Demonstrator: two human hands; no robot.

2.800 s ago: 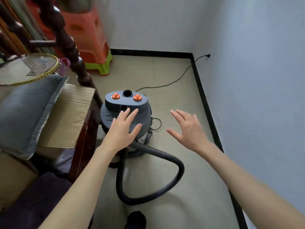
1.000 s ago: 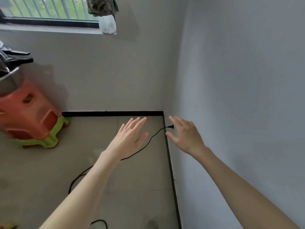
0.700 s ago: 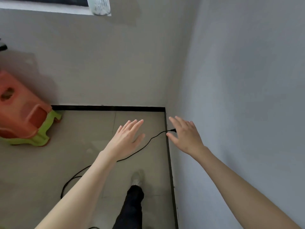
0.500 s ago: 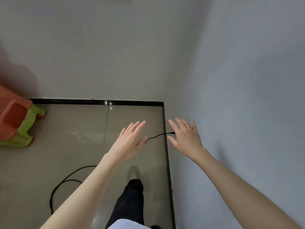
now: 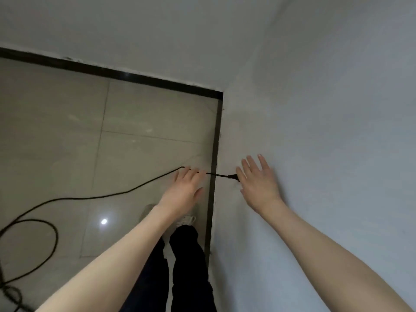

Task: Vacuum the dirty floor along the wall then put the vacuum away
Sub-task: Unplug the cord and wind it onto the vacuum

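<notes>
The vacuum's black power cord (image 5: 126,192) runs across the beige tiled floor (image 5: 67,131) and rises to a black plug (image 5: 231,176) set low in the right wall (image 5: 326,131). My right hand (image 5: 258,183) is open, fingers spread, right beside the plug, its thumb side nearly touching it. My left hand (image 5: 183,188) is open too, palm down, hovering over the cord a little left of the plug. Neither hand holds anything. The vacuum itself is out of view.
A black baseboard (image 5: 212,188) lines the floor along both walls and meets in the corner ahead. The cord loops into a coil (image 5: 29,244) at the lower left. My dark-trousered legs and a light shoe (image 5: 186,219) stand close to the right wall.
I have walked from the vacuum to the corner and the view has tilted down. Both open hands have come close to the plug; the orange stool has left the view.
</notes>
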